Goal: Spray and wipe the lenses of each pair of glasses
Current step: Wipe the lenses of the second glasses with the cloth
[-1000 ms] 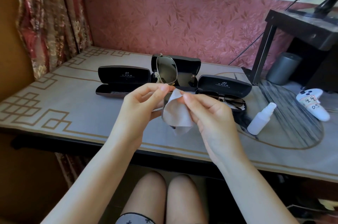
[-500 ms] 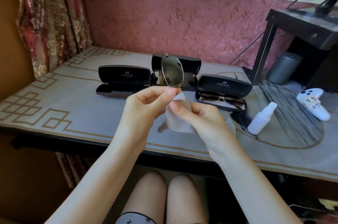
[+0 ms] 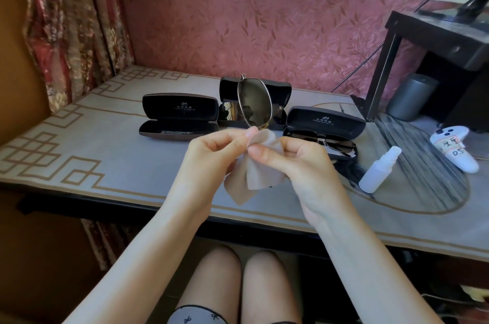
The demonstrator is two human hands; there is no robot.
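1. A pair of metal-framed sunglasses point(image 3: 254, 104) is held up above the tabletop point(image 3: 105, 154). One dark lens stands upright above the fingers. The other is hidden behind a cloth point(image 3: 262, 175).
2. The left hand point(image 3: 211, 154) pinches the frame near the bridge, thumb against forefinger.
3. The right hand point(image 3: 299, 162) pinches the soft beige cloth around the lower lens; loose folds hang beneath.
4. The sunglasses look light, thin and easy to bend. They are best gripped by the rim or bridge, with only gentle pressure on the lens.
5. A second pair point(image 3: 330, 142) lies in an open case at the right, with a white spray bottle point(image 3: 378, 170) near it.
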